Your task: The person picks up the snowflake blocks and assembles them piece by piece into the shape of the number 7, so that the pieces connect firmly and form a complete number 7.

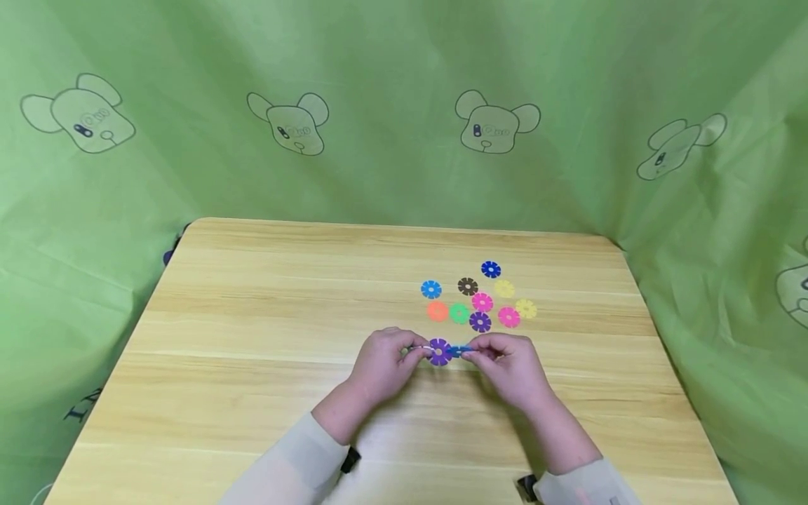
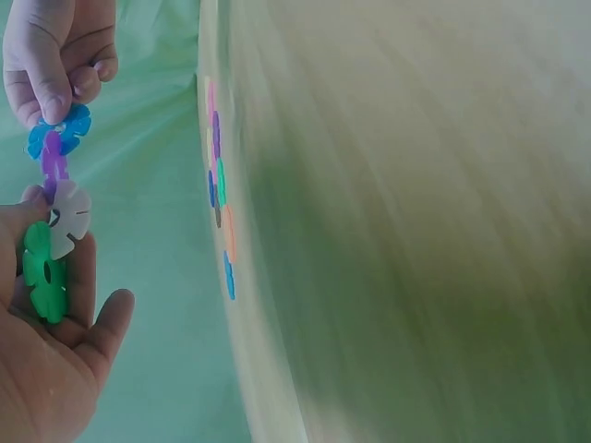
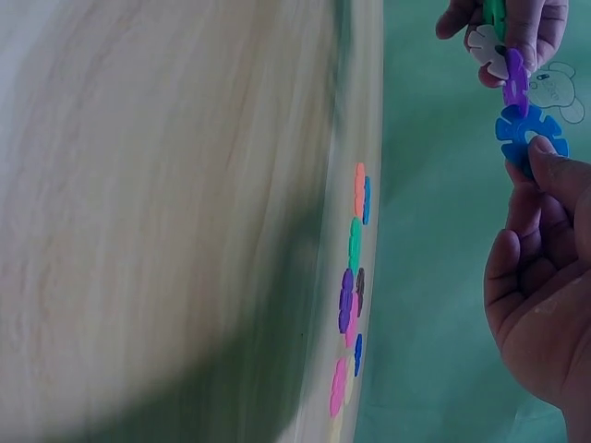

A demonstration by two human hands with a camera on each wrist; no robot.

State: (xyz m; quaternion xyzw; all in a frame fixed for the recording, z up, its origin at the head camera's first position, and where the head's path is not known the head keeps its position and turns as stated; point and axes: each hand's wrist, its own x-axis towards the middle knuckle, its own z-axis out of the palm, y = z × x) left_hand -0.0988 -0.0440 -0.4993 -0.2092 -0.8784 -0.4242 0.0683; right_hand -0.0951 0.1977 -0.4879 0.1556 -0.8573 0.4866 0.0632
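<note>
Grasping a chain of discs over the table, slightly right of midway between the left and right edges. Pinching the blue disc at one end between thumb and finger of the right hand. Gripping the opposite end, with a green disc joined to a white disc, in the left hand. Linking white to blue by the purple disc between them. Beyond the hands, toward the far edge and nearer the far right corner than the far left, can see ten loose discs lying close together: dark blue farthest out, then brown, light blue, orange, mint green, dark purple, two pink, two yellow. Bordered at left, far and right edges by green cloth printed with animal heads.
</note>
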